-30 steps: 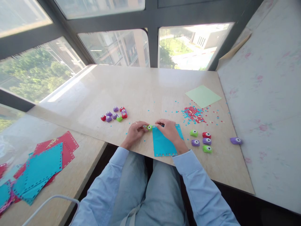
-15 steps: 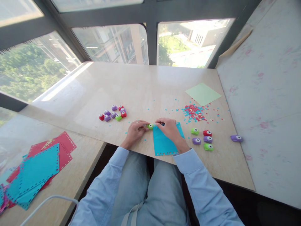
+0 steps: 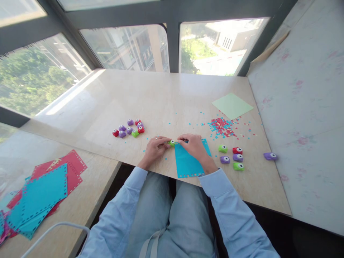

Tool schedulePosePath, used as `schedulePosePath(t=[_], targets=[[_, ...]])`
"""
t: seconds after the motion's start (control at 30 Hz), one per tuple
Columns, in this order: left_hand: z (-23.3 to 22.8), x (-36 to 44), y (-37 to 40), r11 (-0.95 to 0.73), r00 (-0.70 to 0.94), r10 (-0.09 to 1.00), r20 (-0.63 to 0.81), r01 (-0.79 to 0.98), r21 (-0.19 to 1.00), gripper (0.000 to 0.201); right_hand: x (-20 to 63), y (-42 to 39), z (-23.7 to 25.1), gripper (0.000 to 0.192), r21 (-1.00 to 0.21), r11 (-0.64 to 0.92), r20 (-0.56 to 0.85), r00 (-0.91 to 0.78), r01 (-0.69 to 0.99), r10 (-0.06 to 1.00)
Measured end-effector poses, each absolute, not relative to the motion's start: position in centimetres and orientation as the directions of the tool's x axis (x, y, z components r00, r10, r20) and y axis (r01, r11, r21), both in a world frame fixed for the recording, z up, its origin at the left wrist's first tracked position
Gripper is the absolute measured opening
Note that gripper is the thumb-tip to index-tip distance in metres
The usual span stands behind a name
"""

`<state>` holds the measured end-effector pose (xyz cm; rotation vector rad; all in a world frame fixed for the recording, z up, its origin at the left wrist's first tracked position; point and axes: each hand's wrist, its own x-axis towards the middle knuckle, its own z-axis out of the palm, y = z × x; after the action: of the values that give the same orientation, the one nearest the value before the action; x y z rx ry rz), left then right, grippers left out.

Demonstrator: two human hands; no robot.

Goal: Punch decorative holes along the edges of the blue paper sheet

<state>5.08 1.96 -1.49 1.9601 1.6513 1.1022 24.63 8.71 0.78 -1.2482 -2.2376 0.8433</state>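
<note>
A blue paper sheet (image 3: 187, 165) with small holes along its edges lies at the table's near edge. My left hand (image 3: 156, 149) pinches a small green punch (image 3: 172, 143) at the sheet's top left corner. My right hand (image 3: 195, 147) rests flat on the sheet's upper part, its fingertips touching the punch from the right. Both sleeves are light blue.
A cluster of small punches (image 3: 129, 128) sits to the left, several more punches (image 3: 231, 157) lie to the right, and a purple one (image 3: 270, 156) lies farther right. Red and blue confetti (image 3: 221, 127) and a pale green sheet (image 3: 232, 105) lie behind. Punched papers (image 3: 43, 190) cover the lower left ledge.
The view has tilted slightly, shifting things up in the frame. My hands, the punch and the blue sheet stay in the same arrangement.
</note>
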Motion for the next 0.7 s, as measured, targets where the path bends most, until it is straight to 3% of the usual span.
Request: schedulePosePath(t=[0.7], targets=[[-1.39,5.06,2.04,-0.305,0.089,0.941,0.326,0.637,0.708,0.014,24.66,8.81,0.91,0.016,-0.687,0.385,0.048,-0.49,0.616,0.87]])
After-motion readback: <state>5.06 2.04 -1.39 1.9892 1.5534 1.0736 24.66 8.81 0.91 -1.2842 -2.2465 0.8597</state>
